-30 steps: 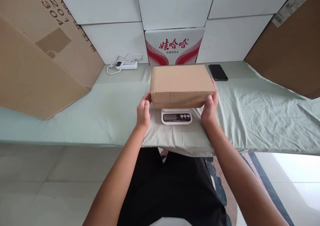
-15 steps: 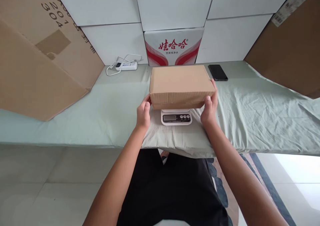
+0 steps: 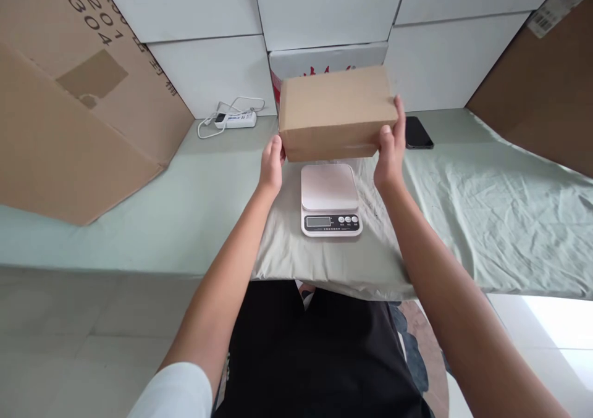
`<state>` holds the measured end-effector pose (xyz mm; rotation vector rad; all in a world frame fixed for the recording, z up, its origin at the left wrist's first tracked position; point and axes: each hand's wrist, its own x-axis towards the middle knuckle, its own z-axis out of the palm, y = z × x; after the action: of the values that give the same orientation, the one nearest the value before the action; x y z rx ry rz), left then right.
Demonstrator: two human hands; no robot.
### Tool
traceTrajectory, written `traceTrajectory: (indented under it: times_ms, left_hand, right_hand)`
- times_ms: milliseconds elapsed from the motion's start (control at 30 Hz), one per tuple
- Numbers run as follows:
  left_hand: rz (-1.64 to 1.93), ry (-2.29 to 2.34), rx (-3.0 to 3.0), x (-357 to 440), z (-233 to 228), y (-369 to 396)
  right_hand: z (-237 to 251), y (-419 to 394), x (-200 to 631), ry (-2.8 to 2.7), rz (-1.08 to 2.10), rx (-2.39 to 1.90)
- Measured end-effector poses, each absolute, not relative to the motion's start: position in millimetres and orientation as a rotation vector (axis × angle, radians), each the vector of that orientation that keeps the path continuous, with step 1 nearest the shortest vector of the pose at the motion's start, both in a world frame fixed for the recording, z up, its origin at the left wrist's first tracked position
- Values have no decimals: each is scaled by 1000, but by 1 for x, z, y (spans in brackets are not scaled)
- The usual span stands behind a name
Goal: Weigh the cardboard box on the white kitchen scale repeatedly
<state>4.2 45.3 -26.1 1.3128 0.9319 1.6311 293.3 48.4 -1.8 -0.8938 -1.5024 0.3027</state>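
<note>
A brown cardboard box (image 3: 336, 106) is held up between both hands, clear of the scale below it. My left hand (image 3: 272, 163) grips its left front corner, with the fingers partly hidden behind and under it. My right hand (image 3: 390, 149) is closed on the right side, thumb on the front face and fingers along the end. Under the box, a white digital kitchen scale (image 3: 330, 188) rests on the green cloth with nothing on its platform. Its display looks blank, and several round buttons sit to the right of it.
A black phone (image 3: 418, 133) lies right of the box. At the back left is a white power strip (image 3: 236, 120) with its cable. Large cardboard boxes (image 3: 83, 140) flank the green-covered table (image 3: 222, 220). A red-and-white printed carton (image 3: 328, 58) stands among white panels behind.
Both hands have lifted the cardboard box off the scale and moved it up and away from me. The scale's platform has come into view, and the box now covers most of the printed carton.
</note>
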Motion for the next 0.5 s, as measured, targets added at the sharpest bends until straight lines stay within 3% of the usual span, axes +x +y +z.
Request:
traceTrajectory:
  times_ms: [200, 500]
  left_hand:
    - [1522, 1036, 1199, 8, -71, 84]
    - [1537, 1024, 1205, 8, -76, 85]
  right_hand:
    - [-34, 67, 283, -1403, 508, -990]
    - [-52, 85, 296, -1368, 579, -1065]
